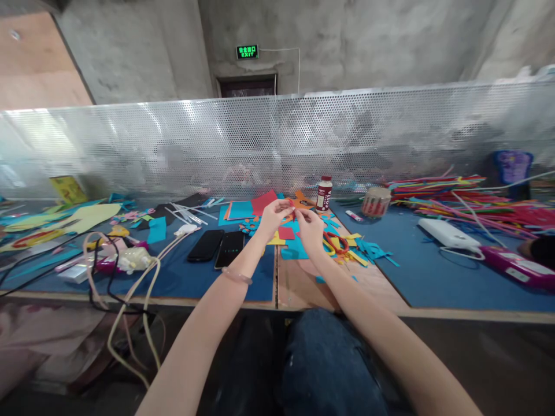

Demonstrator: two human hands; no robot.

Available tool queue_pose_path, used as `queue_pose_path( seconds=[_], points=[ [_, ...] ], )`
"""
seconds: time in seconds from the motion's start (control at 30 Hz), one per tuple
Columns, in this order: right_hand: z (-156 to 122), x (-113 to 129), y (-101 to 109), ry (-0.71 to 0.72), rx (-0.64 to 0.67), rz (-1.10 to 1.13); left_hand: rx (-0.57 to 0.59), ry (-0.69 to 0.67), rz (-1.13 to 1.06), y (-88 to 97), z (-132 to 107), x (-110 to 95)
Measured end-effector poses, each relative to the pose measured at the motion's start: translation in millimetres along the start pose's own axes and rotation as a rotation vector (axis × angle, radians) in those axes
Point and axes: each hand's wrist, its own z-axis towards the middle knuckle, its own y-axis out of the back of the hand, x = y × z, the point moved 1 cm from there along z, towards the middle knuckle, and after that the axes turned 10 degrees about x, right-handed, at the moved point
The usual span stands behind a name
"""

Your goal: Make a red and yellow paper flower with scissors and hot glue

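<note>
A slim, rounded, pale bangle (236, 277) rings the forearm behind the person's left hand (274, 218). Both forearms are bare. Dark blue denim (327, 361), faintly mottled, covers the right knee; the left leg looks near-black.

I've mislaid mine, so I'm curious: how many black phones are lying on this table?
2. One black phone lies farther left; the second black phone lies just right of it, nearer the person's left hand. Others could be hidden from view.
</note>
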Motion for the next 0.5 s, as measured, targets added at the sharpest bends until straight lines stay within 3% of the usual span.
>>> queue_pose_path(
  seconds=[0.5],
  points=[
    [0.7,6.7,1.2,-0.014,0.043,0.089,-0.010,0.017,-0.061,-1.5,-0.4,0.3]
  ],
)
